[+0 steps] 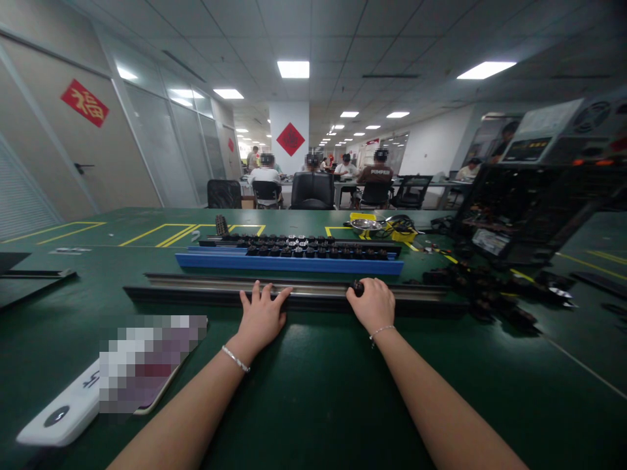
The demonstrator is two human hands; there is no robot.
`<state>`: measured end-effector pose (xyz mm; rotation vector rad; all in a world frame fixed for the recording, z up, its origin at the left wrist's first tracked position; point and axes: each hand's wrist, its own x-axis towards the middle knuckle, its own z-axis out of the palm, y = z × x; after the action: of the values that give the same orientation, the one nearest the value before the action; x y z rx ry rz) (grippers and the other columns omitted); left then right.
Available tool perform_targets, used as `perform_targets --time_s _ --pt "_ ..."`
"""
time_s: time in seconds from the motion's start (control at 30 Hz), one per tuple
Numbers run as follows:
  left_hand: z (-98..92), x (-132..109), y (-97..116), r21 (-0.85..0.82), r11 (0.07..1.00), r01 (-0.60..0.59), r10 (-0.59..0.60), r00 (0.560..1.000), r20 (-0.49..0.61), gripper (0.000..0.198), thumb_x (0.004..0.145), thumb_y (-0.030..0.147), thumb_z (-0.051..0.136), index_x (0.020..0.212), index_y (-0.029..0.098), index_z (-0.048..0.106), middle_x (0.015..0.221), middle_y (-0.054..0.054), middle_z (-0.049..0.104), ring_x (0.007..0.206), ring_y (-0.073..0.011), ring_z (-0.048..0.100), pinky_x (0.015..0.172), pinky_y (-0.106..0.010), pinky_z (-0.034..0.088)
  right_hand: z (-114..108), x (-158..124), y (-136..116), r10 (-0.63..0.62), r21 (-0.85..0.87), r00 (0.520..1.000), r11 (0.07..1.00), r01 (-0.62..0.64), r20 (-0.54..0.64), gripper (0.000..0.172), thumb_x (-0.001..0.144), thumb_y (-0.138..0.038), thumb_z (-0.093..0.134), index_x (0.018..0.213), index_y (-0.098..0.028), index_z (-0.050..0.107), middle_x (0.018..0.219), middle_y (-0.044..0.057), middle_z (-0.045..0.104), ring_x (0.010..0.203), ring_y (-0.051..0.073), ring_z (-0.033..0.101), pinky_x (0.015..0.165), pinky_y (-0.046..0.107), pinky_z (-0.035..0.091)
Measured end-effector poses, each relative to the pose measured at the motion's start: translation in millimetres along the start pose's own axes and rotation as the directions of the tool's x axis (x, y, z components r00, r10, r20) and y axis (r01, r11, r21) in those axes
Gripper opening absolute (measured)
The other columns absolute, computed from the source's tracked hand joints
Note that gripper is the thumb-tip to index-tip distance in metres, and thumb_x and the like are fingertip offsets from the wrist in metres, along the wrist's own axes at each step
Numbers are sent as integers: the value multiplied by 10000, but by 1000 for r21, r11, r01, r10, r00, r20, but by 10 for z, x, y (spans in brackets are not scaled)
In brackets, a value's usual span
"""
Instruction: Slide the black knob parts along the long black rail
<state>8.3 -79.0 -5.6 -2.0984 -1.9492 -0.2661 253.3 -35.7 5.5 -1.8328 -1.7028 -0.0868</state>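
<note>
A long black channel rail [196, 295] with a lighter metal strip inside lies across the green table in front of me. My left hand [262, 316] rests on its near edge, fingers spread and holding nothing. At the rail's right half, my right hand [376, 303] is closed on a small black round part [359, 288], held just at the channel. The part's exact kind is too small to make out. Behind this rail lies a blue rail [289, 263], with rows of small black round parts [298, 248] along and behind it.
Loose black parts [494, 294] lie in a heap at the right, before a dark open-framed machine [519, 209]. A metal bowl [367, 226] and yellow containers [404, 234] stand at the back. At left are a white device [63, 405] and a phone [166, 385]. People sit beyond the table.
</note>
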Motion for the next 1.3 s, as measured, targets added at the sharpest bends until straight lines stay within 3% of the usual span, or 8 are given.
perform_targets --time_s 0.8,1.3 --pt "4 -1 -7 0 1000 -6 6 1000 5 602 810 353 521 1380 400 333 1391 -121 415 1340 -406 230 992 -679 187 27 13 58 80 -26 995 996 -81 -59 429 748 -430 497 1033 -124 589 1119 144 601 1205 298 391 1014 424 236" --pt "1 -8 2 1 1000 1 -1 1000 -7 607 802 337 528 1376 401 341 1367 -116 436 1332 -396 245 995 -680 175 -17 60 103 79 -17 997 997 -79 -7 330 759 -389 492 966 -157 605 1021 119 624 1048 259 502 908 380 330"
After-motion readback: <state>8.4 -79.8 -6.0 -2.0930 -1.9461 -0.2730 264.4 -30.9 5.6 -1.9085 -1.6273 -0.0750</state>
